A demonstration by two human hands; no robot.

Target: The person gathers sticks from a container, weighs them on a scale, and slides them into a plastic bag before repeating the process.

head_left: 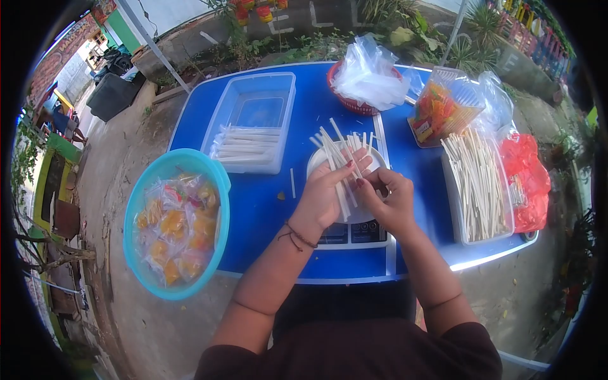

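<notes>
In the head view, my left hand (324,193) is closed around a loose bundle of thin pale sticks (330,152), which fan out upward above the fingers. My right hand (391,197) is beside it, thumb and fingers pinched at the bundle's right side. Both hands are over a white round plate (313,167) that rests on a digital kitchen scale (360,235). More short pale sticks show on the plate behind my fingers; the hands hide much of it. One stick (292,183) lies on the blue table left of the scale.
On the blue table (253,228), a clear tub (293,101) holds packed sticks. A turquoise basin (223,183) of bagged food stands left. A red basket (335,95) of plastic bags is behind. Right are a snack-filled container (437,117), a stick-filled box (478,187) and a red bag (531,183).
</notes>
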